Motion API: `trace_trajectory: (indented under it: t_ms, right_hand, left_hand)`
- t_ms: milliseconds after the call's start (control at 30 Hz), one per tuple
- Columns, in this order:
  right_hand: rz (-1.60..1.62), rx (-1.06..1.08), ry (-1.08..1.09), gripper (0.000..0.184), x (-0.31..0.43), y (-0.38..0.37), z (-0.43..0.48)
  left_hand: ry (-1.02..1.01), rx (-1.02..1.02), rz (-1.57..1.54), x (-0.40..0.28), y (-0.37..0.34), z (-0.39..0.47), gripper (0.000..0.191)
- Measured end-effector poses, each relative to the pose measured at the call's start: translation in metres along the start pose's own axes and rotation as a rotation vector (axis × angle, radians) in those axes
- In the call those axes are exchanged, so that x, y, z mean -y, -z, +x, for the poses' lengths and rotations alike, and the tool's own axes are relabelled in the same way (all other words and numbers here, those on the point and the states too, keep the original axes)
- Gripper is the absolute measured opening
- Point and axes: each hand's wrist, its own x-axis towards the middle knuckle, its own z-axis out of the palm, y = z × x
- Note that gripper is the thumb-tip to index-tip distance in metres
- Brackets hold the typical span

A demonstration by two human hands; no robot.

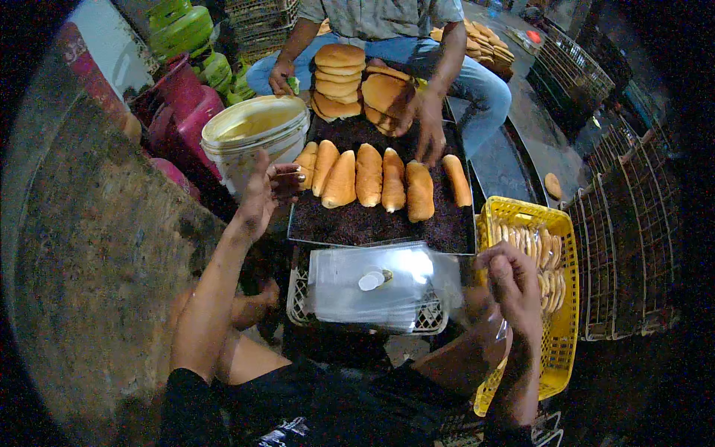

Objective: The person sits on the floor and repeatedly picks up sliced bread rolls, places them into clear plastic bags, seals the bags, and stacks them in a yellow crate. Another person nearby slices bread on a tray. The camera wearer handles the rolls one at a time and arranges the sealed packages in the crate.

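Note:
My left hand point(263, 195) is raised with its fingers apart, beside the oval plastic tub point(262, 134) and left of a row of long bread rolls point(368, 175) on a dark tray point(346, 226). Curled fingers show on my right hand point(511, 279), above the yellow plastic crate point(571, 290), which holds packed flat breads point(550, 251). Clear plastic hangs by its wrist; whether the fingers hold it I cannot tell. Between my hands, clear plastic bags point(363, 307) lie stacked on a pale plastic basket point(299, 296).
Opposite, a person point(380, 19) touches a roll and holds something green. Stacked round buns point(338, 78) stand on the tray's far part. Pink gas cylinders point(187, 112) and green ones point(179, 28) are at left. Wire crates point(620, 240) stand at right.

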Motion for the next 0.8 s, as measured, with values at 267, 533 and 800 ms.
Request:
trace_trajectory:
  t_ms: [267,533,800]
  right_hand:
    - [-0.022,0.164,-0.033,0.042,0.012,-0.002,-0.001]
    - [0.011,0.151,-0.102,0.039,0.008,0.010,-0.021]
    - [0.192,-0.018,-0.213,0.036,-0.035,0.029,-0.036]
  left_hand:
    - [-0.586,-0.084,1.142,0.030,-0.032,0.023,0.085]
    - [-0.743,0.017,1.460,0.051,-0.142,0.098,0.082]
    - [-0.713,0.062,1.516,0.087,-0.203,0.140,0.056]
